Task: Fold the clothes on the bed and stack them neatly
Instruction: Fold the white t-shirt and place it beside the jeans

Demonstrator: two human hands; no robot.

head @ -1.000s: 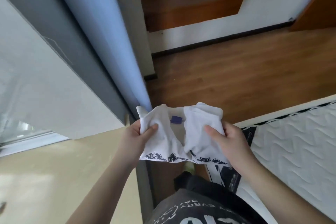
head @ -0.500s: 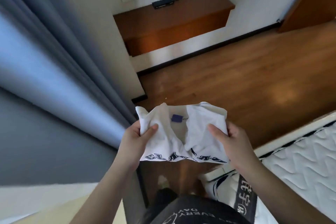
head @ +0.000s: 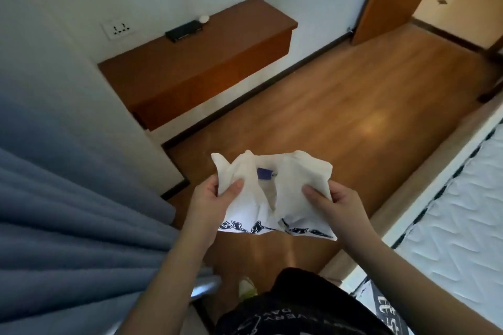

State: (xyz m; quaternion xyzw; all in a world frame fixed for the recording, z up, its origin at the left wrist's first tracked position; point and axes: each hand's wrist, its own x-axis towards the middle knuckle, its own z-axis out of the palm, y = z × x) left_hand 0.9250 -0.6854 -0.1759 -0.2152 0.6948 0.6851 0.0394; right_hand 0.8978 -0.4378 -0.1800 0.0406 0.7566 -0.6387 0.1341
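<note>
Two hands grip a white shirt point(head: 275, 196) in the air above the wood floor point(head: 340, 117), left of the bed point(head: 462, 220). The left hand point(head: 209, 204) and right hand point(head: 334, 205) each pinch an upper corner, thumbs in front. Its soft, crumpled cloth spans side to side, collar up, dark lettering along the bottom.

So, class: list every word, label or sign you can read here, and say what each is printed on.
"CL…", rest lost in folds: white shirt.
"EVERY DAY", seen upside down: the person's black top.
Blue neck label: no text readable.
Characters on dark cloth on mattress: blurred.
</note>
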